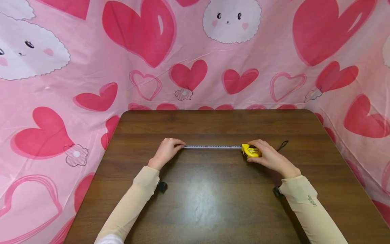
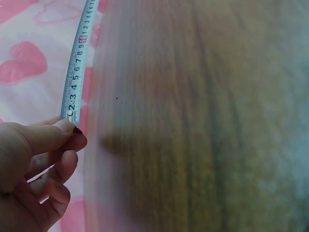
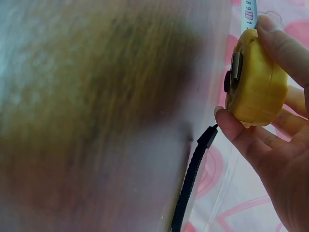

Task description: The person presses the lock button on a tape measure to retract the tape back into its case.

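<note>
A yellow tape measure point(image 1: 251, 151) is gripped by my right hand point(image 1: 268, 154), its thumb and fingers curled round the case. From it the white blade point(image 1: 213, 147) runs straight to the left over the table. My left hand point(image 1: 166, 152) pinches the blade's end between thumb and fingertips. In the left wrist view the blade point(image 2: 77, 67) shows its low numbers just past the fingertips, and the end tip is hidden by them. A black wrist strap point(image 3: 193, 179) hangs from the case in the right wrist view.
Both hands are over a brown wood-grain table point(image 1: 201, 193) with rounded far corners. A pink cloth point(image 1: 195, 51) printed with hearts and fluffy white faces hangs behind it and along both sides. Small black devices, a left one point(image 1: 162, 186) and a right one point(image 1: 276, 192), sit at the sleeve cuffs.
</note>
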The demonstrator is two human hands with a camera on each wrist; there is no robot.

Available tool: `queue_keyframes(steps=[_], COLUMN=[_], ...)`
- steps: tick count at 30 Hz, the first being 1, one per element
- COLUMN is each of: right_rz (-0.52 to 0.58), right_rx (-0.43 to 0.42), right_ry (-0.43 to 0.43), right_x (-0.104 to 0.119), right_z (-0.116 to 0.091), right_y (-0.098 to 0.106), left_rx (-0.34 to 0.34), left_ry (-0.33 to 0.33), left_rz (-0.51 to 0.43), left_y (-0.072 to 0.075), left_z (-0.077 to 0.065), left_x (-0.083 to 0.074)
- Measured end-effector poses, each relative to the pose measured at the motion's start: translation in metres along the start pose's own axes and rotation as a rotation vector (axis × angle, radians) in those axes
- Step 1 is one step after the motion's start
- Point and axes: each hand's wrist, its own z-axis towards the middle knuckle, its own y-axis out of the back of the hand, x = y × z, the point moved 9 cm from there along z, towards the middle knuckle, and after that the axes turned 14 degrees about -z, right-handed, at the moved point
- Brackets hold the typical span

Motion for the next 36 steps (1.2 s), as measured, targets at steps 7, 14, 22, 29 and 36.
queue_keyframes(steps=[7,14,22,29,36], right_rz=[0.015,0.015,0.002,-0.011,-0.019], right_rx=[0.011,0.011,-0.026,-0.038,-0.050], right_ry=[-0.011,-0.003,0.027,0.043,0.060], right_x=[0.001,0.003,0.006,0.008,0.011], right_z=[-0.001,0.000,0.003,0.004,0.006], right_y=[-0.001,-0.001,-0.001,0.000,-0.001], left_rx=[-0.002,-0.014,-0.012,-0.006,-0.006], left_ry=[0.000,-0.033,-0.032,-0.025,-0.041], left_rz=[0.001,0.007,0.003,-0.011,-0.009], left_y=[-0.003,-0.004,-0.009,-0.013,-0.016], left_z=[0.002,0.001,0.000,0.001,0.002], left_x=[-0.001,-0.007,-0.009,-0.010,-0.013])
